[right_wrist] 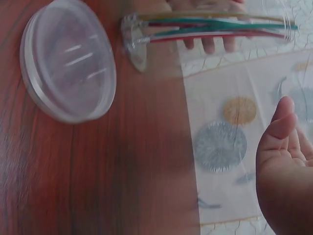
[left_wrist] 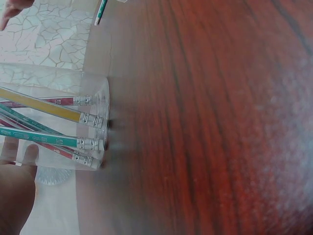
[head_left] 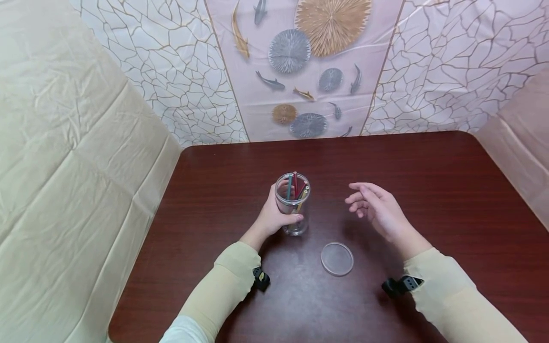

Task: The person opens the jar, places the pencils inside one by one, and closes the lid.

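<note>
My left hand [head_left: 276,214] grips a clear jar [head_left: 295,226] from its left side, fingers behind and thumb across the front. Several pencils [left_wrist: 46,105] in yellow, red and green lean inside the jar, their ferrule ends down at its base. The jar is roughly upright and its mouth is uncovered. To the right of the jar, my right hand [head_left: 381,209] is above the table with loosely bent fingers, holding nothing. A round clear lid [head_left: 337,259] lies flat on the table, nearer to me than the jar; it shows large in the right wrist view.
The dark red-brown table [head_left: 214,190] has a patterned cloth [head_left: 300,85] behind it and pale cloth at both sides. Near the top of the left wrist view is another green pencil [left_wrist: 100,12]; what supports it is unclear.
</note>
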A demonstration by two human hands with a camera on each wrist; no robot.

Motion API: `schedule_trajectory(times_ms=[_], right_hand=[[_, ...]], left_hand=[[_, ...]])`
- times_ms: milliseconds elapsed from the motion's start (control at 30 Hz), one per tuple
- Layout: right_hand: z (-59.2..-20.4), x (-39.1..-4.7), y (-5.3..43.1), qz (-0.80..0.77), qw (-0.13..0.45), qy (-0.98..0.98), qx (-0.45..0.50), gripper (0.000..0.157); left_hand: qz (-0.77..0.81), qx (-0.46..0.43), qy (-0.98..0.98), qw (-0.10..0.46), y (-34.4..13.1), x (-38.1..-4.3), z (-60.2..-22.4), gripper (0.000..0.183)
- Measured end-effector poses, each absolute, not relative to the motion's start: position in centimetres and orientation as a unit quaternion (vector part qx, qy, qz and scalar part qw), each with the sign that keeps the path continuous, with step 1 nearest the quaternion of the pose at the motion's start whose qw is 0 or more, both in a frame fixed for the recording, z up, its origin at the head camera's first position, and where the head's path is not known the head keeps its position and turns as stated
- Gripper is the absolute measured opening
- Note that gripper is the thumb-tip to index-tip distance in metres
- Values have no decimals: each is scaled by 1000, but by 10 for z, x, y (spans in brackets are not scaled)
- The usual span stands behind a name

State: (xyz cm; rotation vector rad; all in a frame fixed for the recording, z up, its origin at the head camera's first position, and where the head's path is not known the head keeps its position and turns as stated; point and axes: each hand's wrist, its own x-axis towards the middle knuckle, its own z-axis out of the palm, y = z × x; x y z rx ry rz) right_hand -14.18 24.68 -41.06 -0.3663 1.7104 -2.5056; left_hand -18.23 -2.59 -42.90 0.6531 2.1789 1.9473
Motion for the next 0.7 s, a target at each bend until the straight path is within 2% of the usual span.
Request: schedule_trajectory(times_ms=[467, 700], right_hand=[[-422, -124, 298, -739, -38, 671, -54, 17], [-430, -115, 321, -582, -56, 811, 2, 17]], left_hand=[[642, 208, 735, 71, -26, -181, -427, 90], [636, 200, 742, 75, -25, -180, -427, 90]])
